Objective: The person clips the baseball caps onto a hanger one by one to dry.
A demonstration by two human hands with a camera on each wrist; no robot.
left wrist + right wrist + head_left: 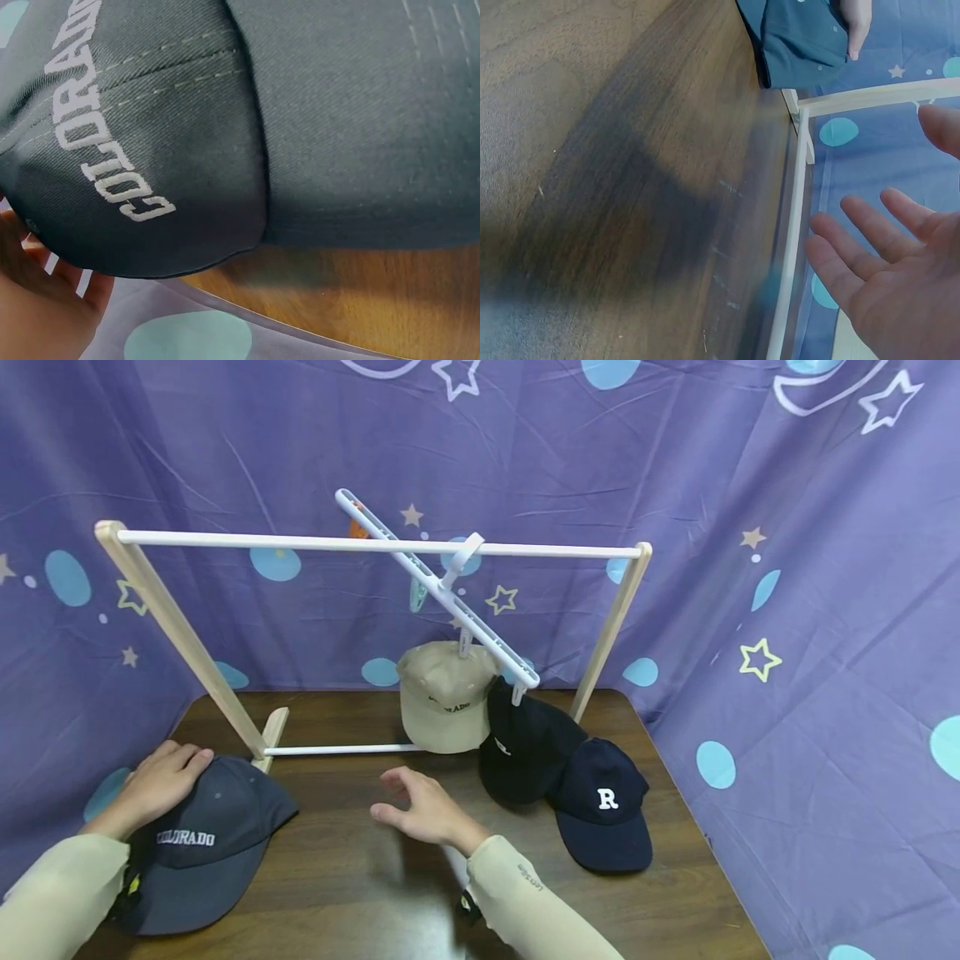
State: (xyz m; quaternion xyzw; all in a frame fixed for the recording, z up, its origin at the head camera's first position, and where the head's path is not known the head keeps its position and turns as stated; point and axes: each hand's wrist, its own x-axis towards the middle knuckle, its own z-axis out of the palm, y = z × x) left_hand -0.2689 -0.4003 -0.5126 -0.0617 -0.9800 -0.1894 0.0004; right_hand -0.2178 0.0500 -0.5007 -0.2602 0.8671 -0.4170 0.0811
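A dark grey cap with COLORADO lettering is at the table's left, its brim toward the front. My left hand grips it at the back of the crown; in the left wrist view some fingers go behind the cap's edge and are partly hidden. Over the middle of the table my right hand holds nothing, its fingers spread and relaxed in the right wrist view. Behind it, a beige cap and a black cap hang from clips on a pale blue hanger.
The hanger hooks slantwise over the white top bar of a wooden-legged rack. A navy cap with a white R lies at the right, against the black cap. Orange and green clips hang farther back. A purple curtain surrounds the table.
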